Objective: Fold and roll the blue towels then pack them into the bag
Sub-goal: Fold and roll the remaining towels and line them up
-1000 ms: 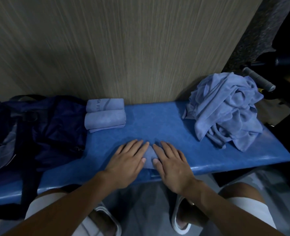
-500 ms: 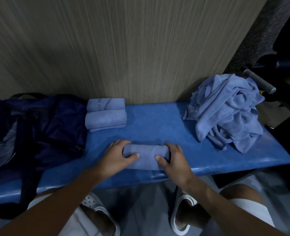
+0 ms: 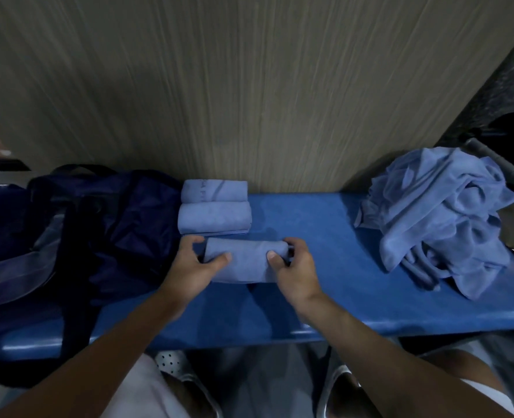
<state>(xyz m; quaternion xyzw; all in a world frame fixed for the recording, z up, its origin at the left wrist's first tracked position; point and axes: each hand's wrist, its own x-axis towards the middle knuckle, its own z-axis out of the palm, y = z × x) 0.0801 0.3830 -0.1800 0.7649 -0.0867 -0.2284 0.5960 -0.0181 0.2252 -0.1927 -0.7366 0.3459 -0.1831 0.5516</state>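
A rolled blue towel [image 3: 245,260] is held just above the blue bench [image 3: 340,282]. My left hand [image 3: 193,267] grips its left end and my right hand [image 3: 294,267] grips its right end, thumbs on top. Two rolled blue towels [image 3: 215,206] lie side by side against the wall, just beyond the held roll. A heap of loose blue towels [image 3: 442,215] sits at the bench's right end. The dark navy bag [image 3: 77,236] lies open on the left end of the bench.
A ribbed wall panel [image 3: 249,86] rises directly behind the bench. A grey-gripped handle [image 3: 497,164] of some equipment pokes out behind the towel heap. My knees and white sandals [image 3: 177,366] are below the bench's front edge.
My hands went from pressing flat on the towel to gripping the finished roll at both ends. They carried it away from the front edge toward the two rolled towels.
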